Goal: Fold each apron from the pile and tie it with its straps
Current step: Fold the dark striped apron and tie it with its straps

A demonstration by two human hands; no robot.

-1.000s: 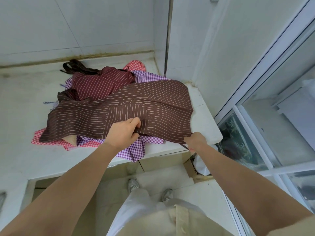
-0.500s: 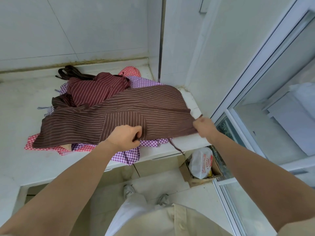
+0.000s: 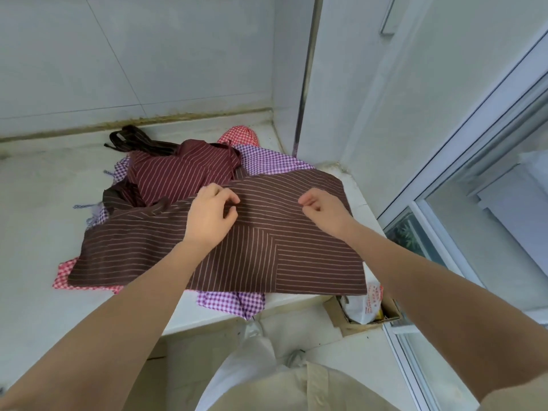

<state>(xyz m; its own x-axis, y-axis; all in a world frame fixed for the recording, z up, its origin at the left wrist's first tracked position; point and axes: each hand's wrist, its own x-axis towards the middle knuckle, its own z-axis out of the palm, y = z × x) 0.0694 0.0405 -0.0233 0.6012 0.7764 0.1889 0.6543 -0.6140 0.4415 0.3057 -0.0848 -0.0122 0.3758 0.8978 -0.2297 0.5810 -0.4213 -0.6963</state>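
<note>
A dark brown pinstriped apron (image 3: 267, 262) lies spread on top of the pile on the white counter (image 3: 35, 203), its near edge overhanging the counter front. My left hand (image 3: 210, 215) and my right hand (image 3: 323, 209) sit side by side on its far part, fingers curled, each pinching the cloth along a fold edge. Under and behind it lie a maroon striped apron (image 3: 178, 173), a purple checked one (image 3: 267, 161) and a red checked one (image 3: 240, 136). Dark straps (image 3: 130, 140) trail at the back left.
Tiled walls close the counter at the back and right corner. A glass sliding door frame (image 3: 444, 179) runs along the right. On the floor below the counter's right end stands a cardboard box (image 3: 335, 315) holding a white plastic bag (image 3: 367, 304).
Both hands have carried the brown apron's near edge up and away from me, over the cloth. The right hand came in from the counter's right end to the middle.
</note>
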